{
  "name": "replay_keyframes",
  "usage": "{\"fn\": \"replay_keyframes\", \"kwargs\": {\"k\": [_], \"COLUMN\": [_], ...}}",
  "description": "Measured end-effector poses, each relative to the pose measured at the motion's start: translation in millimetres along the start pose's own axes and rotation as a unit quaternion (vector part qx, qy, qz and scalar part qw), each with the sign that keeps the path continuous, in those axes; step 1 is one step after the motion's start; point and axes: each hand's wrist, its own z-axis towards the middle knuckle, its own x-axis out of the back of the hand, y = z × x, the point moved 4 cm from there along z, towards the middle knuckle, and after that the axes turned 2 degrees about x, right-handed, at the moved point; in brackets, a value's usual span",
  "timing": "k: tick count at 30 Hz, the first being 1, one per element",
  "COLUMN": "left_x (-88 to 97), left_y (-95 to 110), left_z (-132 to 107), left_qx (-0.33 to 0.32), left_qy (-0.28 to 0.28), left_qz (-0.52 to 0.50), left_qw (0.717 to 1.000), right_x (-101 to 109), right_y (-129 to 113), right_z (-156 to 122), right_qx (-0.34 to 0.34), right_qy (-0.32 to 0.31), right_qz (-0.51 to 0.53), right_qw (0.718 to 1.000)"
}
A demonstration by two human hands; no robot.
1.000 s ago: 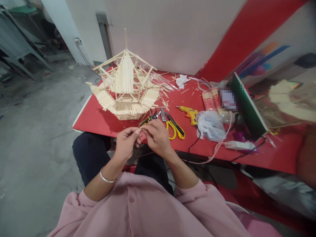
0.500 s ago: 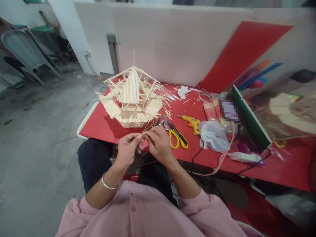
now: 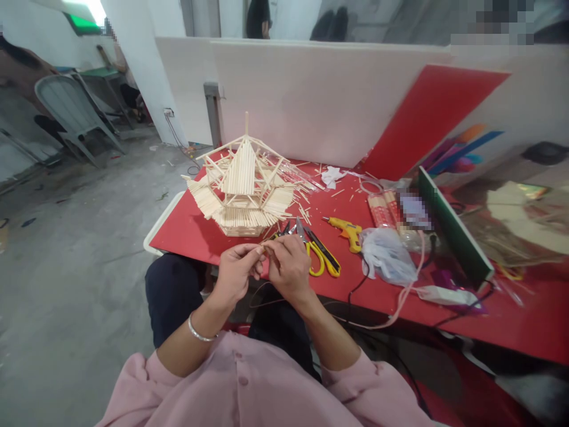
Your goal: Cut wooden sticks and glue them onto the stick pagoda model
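Observation:
My left hand (image 3: pixel 236 270) and my right hand (image 3: pixel 290 265) meet fingertip to fingertip at the table's near edge. Both are pinched closed around something small, mostly hidden by the fingers; I cannot make out what it is. Just beyond them stands a pagoda-like model (image 3: pixel 242 190) built of pale wooden sticks, with a tiered roof and a thin upright stick on top. Beside my right hand lie yellow-handled scissors (image 3: pixel 316 261) and a yellow-and-black utility knife (image 3: pixel 326 255). Dark-handled pliers or cutters lie partly behind my fingers.
On the red table (image 3: pixel 186 237) lie a yellow glue gun (image 3: pixel 345 231), a plastic bag (image 3: pixel 386 255), packs of sticks (image 3: pixel 380 212) and scattered sticks. A green-faced board (image 3: pixel 457 228) stands at right. Cables (image 3: pixel 402 296) hang over the front edge. Large white panels (image 3: pixel 302 101) rise behind.
The view has tilted slightly upward, so the scene sits lower and more of the background shows. My hands stay together, fingertips still pinched, with only a small shift.

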Motion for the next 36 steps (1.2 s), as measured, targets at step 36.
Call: {"fn": "replay_keyframes", "kwargs": {"k": [36], "left_x": [40.6], "left_y": [35.9], "left_z": [-2.5], "left_qx": [-0.089], "left_qy": [0.087], "left_qz": [-0.046], "left_qw": [0.991], "right_x": [-24.1], "right_y": [-19.0], "right_z": [94.5], "right_qx": [0.058], "right_qy": [0.054], "right_qz": [-0.03], "right_qw": [0.996]}}
